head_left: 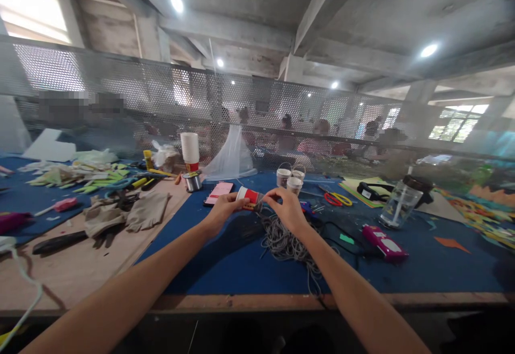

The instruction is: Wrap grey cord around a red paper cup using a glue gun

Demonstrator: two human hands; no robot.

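A red and white paper cup point(248, 196) lies on its side in the air over the blue mat, and my left hand point(223, 210) is closed round its left end. Close to the cup's right end, my right hand point(285, 208) has its thumb and fingertips pinched together; what they hold is too small to make out. Below my right hand a tangled heap of grey cord point(284, 238) rests on the mat. A phone point(218, 193) with a pink screen lies just behind my left hand.
Behind stand stacked white cups point(190, 148), a wire spool point(192, 181) and small cups with wire handles point(294, 184). Scissors point(338, 199), a magenta device point(384, 243) and a clear bottle point(401, 204) are right. Gloves point(147, 212) and scraps lie left. A perforated screen point(265, 107) runs behind.
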